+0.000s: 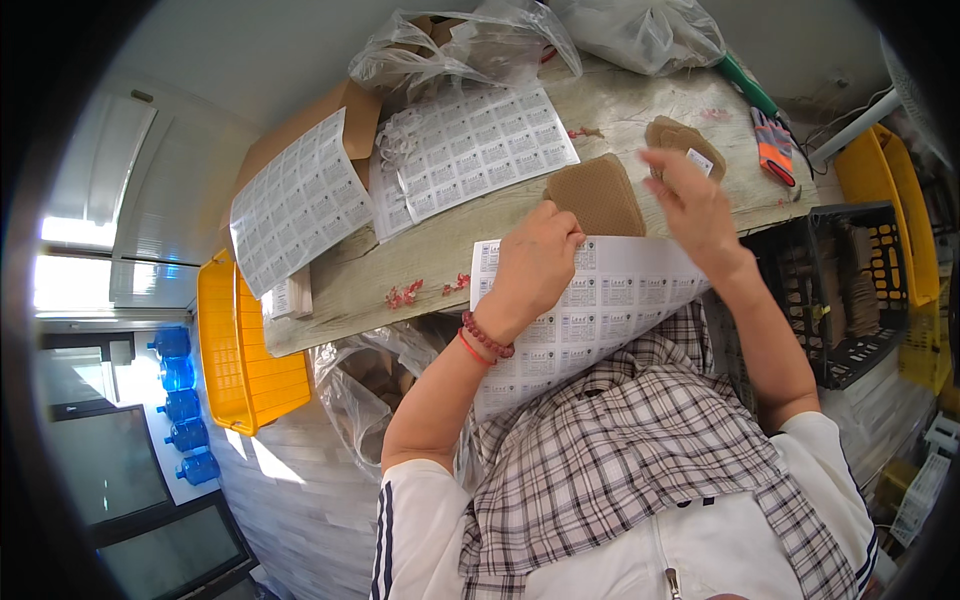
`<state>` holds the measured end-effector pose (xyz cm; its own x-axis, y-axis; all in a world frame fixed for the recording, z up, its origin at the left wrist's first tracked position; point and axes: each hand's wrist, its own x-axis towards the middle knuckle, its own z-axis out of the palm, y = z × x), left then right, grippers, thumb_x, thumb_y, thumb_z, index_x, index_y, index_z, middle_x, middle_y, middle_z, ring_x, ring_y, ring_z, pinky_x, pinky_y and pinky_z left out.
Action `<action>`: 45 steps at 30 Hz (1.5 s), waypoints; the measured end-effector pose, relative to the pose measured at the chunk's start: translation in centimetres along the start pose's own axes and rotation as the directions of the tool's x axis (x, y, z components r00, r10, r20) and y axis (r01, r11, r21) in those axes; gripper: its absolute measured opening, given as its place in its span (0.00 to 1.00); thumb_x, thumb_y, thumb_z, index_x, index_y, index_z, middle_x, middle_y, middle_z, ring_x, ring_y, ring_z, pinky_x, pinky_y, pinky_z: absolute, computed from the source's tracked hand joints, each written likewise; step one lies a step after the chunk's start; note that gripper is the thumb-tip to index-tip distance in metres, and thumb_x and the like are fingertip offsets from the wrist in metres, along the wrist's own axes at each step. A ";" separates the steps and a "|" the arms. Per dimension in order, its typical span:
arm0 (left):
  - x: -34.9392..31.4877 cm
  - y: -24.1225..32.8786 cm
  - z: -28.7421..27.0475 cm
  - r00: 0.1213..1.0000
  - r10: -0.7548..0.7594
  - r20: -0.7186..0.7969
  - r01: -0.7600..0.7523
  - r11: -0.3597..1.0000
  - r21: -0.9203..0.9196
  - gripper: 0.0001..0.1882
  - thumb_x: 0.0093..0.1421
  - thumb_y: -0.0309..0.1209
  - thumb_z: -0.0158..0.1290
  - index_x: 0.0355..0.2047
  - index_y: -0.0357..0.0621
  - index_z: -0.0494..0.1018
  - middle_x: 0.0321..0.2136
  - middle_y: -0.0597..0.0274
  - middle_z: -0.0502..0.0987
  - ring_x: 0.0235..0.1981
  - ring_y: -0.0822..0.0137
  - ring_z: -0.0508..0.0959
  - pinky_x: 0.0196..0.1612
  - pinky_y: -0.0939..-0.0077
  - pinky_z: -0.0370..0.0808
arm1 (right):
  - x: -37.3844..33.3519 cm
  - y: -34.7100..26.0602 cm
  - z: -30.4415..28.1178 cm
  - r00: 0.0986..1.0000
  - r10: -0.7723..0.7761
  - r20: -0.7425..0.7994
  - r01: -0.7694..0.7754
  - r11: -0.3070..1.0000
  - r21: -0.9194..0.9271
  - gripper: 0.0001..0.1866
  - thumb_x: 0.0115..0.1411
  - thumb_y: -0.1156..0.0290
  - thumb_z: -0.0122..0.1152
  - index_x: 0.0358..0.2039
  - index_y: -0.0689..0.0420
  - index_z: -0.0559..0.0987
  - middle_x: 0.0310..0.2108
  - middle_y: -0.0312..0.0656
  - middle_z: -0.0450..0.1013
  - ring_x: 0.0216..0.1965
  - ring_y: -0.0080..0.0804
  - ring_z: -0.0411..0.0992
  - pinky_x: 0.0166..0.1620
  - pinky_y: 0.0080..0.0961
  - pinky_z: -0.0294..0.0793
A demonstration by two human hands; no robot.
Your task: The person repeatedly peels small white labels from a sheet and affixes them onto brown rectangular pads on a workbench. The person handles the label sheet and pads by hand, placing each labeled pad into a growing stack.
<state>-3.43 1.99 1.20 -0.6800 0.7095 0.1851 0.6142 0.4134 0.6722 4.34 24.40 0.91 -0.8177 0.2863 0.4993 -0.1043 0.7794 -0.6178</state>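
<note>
A white sheet of printed labels (610,310) hangs off the near edge of the table in front of me and lies against my apron. My left hand (538,255) is closed at the sheet's upper edge, its fingertips pinching there beside a brown textured pad (598,198). That pad lies flat on the table just beyond the sheet. Above the sheet's right end, my right hand (697,215) is raised with its fingers apart and somewhat blurred; nothing shows in them. Behind it lies a small pile of brown pads (668,132), one bearing a white label (699,161).
More label sheets (480,150) (300,200) lie at the table's far left, beside a cardboard box (355,120). Clear plastic bags (640,35) stand at the back. An orange-grey glove (773,148) lies far right. A black crate (830,290) holds brown pads; a yellow crate (235,340) stands left.
</note>
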 end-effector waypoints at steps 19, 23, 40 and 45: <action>-5.2 0.0 1.0 0.978 -0.176 -0.115 0.164 0.980 -0.109 0.06 0.64 0.27 0.55 0.33 0.36 0.77 0.30 0.53 0.74 0.33 0.54 0.76 0.38 0.64 0.72 | -8.0 -5.4 4.3 0.959 -0.285 -0.010 0.284 0.955 0.081 0.11 0.55 0.79 0.68 0.41 0.59 0.85 0.42 0.42 0.81 0.45 0.42 0.79 0.54 0.41 0.78; -5.1 0.3 0.3 0.979 -0.186 -0.082 0.172 0.973 -0.155 0.06 0.64 0.26 0.55 0.34 0.36 0.78 0.31 0.54 0.75 0.33 0.58 0.76 0.38 0.68 0.72 | -7.8 -5.4 4.2 1.000 0.012 0.010 -0.014 0.977 0.214 0.09 0.58 0.76 0.68 0.39 0.59 0.85 0.38 0.40 0.80 0.39 0.38 0.78 0.47 0.33 0.78; -4.6 0.5 -0.9 0.959 -0.125 0.255 0.224 0.885 -0.408 0.06 0.64 0.28 0.57 0.34 0.35 0.78 0.31 0.64 0.72 0.35 0.71 0.72 0.40 0.77 0.68 | -4.2 -3.2 0.5 0.430 0.281 0.858 -0.882 0.332 0.334 0.03 0.56 0.75 0.70 0.30 0.59 0.83 0.29 0.30 0.78 0.30 0.13 0.71 0.36 0.13 0.67; -4.3 0.6 -0.9 0.966 -0.089 0.243 0.188 0.886 -0.424 0.06 0.64 0.27 0.57 0.35 0.35 0.78 0.31 0.63 0.73 0.34 0.70 0.72 0.40 0.77 0.68 | -4.9 -2.4 1.1 0.496 0.225 0.838 -0.855 0.292 0.428 0.05 0.56 0.72 0.72 0.31 0.59 0.84 0.28 0.32 0.79 0.30 0.15 0.73 0.34 0.13 0.68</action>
<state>-0.46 -1.34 1.48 -0.6138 0.7875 -0.0554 0.2461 0.2576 0.9344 8.02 20.56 -0.74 -0.9040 -0.1498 -0.4005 0.4267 -0.2555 -0.8675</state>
